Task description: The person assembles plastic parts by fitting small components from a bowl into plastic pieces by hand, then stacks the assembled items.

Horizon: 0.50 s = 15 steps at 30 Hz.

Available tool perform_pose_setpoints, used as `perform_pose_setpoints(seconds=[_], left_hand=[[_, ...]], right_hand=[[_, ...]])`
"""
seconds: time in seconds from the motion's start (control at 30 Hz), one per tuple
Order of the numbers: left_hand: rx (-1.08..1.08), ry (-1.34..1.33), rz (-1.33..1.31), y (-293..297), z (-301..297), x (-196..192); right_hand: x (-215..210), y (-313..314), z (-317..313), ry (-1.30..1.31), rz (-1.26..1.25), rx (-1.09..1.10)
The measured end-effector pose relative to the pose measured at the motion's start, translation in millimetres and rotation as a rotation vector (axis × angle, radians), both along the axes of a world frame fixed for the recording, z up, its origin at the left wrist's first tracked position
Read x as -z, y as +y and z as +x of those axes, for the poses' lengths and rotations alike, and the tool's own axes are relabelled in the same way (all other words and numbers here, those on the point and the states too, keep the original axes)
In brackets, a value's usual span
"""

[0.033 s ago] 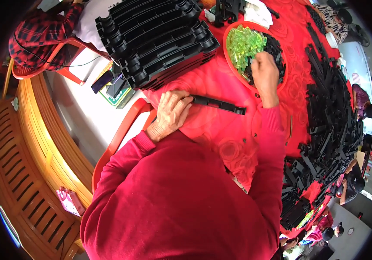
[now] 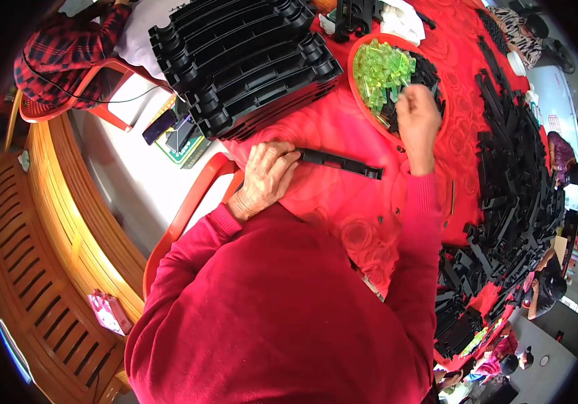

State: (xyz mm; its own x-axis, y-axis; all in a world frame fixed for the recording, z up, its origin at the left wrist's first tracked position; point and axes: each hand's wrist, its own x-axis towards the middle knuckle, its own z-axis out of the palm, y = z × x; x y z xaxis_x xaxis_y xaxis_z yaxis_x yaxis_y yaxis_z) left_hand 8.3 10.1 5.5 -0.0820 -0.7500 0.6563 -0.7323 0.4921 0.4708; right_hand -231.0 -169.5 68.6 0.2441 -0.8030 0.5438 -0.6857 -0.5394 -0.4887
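Black strip [image 2: 343,163]: over the red cloth [image 2: 349,202], left end grasped by the left hand [image 2: 264,173]. Far end is unheld; a knock could swing it. Right hand [image 2: 418,116]: fingers curled above the bowl [image 2: 353,78], any held piece not discernible. Green pieces [image 2: 380,69] adjoin black pieces [image 2: 427,73] there; a careless pick could mix them.

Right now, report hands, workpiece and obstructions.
Left hand gripping long black plastic strip. Right hand over round red basin of translucent green pieces and black pieces, grip unclear. Possible obstacle: black ribbed plastic stack beyond left hand.
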Motion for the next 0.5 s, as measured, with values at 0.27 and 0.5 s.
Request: perform_pose_setpoints(seconds=[0.27, 0.5], left_hand=[[0.029, -0.090, -0.008, 5, -5, 1], [0.043, -0.185, 0.163, -4, -16, 6]], right_hand=[[15, 118, 6, -0.704, 0.449, -0.063], [66, 148, 37, -0.483, 0.153, 0.159]])
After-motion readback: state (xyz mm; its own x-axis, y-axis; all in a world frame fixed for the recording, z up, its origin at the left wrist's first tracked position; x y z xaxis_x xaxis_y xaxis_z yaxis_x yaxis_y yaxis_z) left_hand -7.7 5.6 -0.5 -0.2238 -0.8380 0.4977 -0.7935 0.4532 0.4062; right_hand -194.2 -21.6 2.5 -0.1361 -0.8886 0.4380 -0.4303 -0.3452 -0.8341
